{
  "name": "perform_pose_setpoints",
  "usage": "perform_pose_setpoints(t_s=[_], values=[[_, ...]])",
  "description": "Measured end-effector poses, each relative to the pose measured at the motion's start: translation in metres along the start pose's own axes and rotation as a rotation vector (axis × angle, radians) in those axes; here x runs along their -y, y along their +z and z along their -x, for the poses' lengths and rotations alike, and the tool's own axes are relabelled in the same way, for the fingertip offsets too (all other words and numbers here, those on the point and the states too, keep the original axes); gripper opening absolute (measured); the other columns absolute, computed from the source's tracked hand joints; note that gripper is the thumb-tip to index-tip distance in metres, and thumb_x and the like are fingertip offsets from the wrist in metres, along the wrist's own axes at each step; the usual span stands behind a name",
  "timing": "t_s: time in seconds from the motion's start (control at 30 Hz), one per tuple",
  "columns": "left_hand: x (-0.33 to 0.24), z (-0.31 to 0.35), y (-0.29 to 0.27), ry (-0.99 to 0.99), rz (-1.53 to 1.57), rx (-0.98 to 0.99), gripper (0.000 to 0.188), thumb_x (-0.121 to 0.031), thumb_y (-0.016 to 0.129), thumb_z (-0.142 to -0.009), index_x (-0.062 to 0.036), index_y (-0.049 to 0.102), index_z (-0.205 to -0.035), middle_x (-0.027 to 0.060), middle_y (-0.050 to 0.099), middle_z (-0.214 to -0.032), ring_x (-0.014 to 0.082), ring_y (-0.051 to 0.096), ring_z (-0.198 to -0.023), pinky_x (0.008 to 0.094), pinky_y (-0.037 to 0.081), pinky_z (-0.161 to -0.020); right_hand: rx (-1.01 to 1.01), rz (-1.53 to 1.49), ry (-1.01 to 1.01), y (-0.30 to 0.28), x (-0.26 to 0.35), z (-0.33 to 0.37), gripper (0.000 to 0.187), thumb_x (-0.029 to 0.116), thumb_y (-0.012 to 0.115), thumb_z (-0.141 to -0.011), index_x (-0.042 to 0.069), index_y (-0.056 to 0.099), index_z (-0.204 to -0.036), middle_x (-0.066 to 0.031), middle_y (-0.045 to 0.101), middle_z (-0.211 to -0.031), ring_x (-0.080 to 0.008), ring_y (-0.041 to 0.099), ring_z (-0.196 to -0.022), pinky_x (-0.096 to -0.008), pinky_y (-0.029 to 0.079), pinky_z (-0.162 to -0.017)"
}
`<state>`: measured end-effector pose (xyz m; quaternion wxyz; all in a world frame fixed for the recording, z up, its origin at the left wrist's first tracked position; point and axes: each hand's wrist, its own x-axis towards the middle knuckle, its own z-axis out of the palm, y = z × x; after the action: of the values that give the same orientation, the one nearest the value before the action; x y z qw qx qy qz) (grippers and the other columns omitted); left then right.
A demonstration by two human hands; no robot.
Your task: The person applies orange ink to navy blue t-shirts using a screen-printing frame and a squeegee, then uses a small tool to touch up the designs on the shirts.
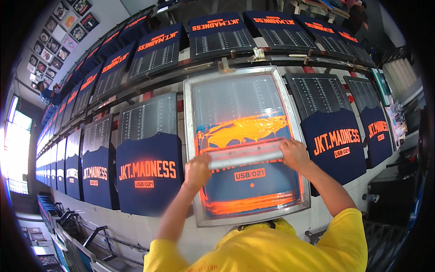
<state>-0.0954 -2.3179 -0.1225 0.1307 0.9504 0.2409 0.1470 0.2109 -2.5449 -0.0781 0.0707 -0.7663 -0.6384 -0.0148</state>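
A screen-printing frame point(288, 97) with a pale metal rim lies over a navy shirt on a dark board in front of me. Across its mesh runs a squeegee point(247, 154) with a light grey bar. My left hand point(198, 171) is closed round its left end, and my right hand point(294, 153) grips the right end. Thick orange ink point(244, 128) is spread in a wavy band just beyond the squeegee. Nearer me, stencil lettering shows through the mesh, and an orange ink streak point(249, 204) lies along the near end.
A navy shirt point(147, 195) with orange print lies on a board to the left, another shirt point(335, 165) to the right. Several more printed shirts line both rows, including the far row point(222, 22). A metal clamp point(225, 65) sits at the frame's far edge. Another person point(47, 95) is at far left.
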Motion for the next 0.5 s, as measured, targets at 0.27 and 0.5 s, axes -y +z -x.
perform_pose_setpoints(t_s=[0.27,0.5], values=[[0.006,-0.048,-0.015,-0.084,-0.003,0.12,0.027,-0.001,0.062,-0.068,-0.0058,0.069,-0.094,0.014,0.07,-0.086,0.0329,0.069,-0.081,0.0428,0.056,-0.073,0.15,-0.013,0.025,-0.013,-0.024,-0.047,0.019,0.006,0.07,-0.067,0.003,0.064,-0.085,-0.0144,0.067,-0.088,-0.0328,0.066,-0.089,-0.0436,0.054,-0.076],[0.001,-0.069,-0.05,-0.115,-0.094,0.179,0.033,-0.004,0.06,-0.07,-0.0087,0.071,-0.1,0.0161,0.07,-0.089,0.036,0.068,-0.085,0.0455,0.055,-0.077,0.087,-0.037,0.064,-0.044,-0.019,-0.06,0.015,0.008,0.066,-0.072,0.005,0.065,-0.086,-0.0131,0.068,-0.089,-0.0336,0.066,-0.09,-0.046,0.053,-0.078]])
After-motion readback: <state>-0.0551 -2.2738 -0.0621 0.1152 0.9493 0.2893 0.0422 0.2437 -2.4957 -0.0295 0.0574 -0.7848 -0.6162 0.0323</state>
